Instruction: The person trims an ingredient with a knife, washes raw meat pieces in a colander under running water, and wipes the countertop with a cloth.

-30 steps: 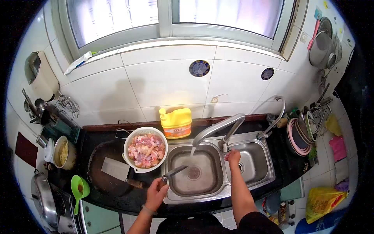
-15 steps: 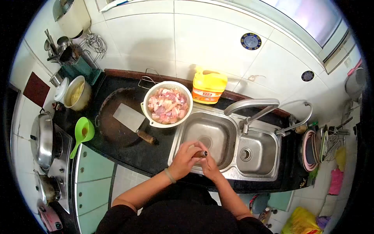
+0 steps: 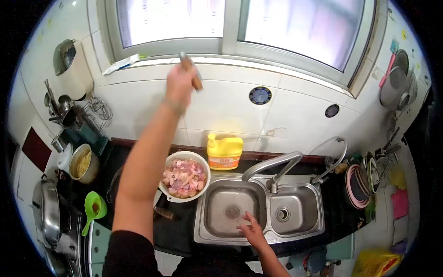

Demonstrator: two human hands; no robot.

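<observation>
My left hand [image 3: 179, 87] is raised high in front of the tiled wall, just below the windowsill. It is closed around a small brown-handled tool [image 3: 196, 82], blurred, with what looks like a metal part beside the handle; its exact kind cannot be made out. My right hand [image 3: 251, 229] hovers over the front of the large sink basin [image 3: 217, 203], fingers apart, holding nothing. Beneath my left forearm stands a white bowl [image 3: 207, 177] of raw chopped meat [image 3: 184, 177]. The cleaver handle [image 3: 164, 213] shows beside my arm, which hides most of its blade.
A yellow jug [image 3: 224, 152] stands behind the sink, near the curved faucet [image 3: 277, 168]. Left are a green ladle [image 3: 95, 207], a pot [image 3: 83, 164] with pale food and a lidded steel pan [image 3: 48, 212]. Stacked basins [image 3: 357, 187] stand right. A white tube [image 3: 121, 63] lies on the sill.
My left hand has risen from over the sink to near the windowsill, carrying the brown-handled tool. My right hand has parted from it and opened. The view has tilted upward.
</observation>
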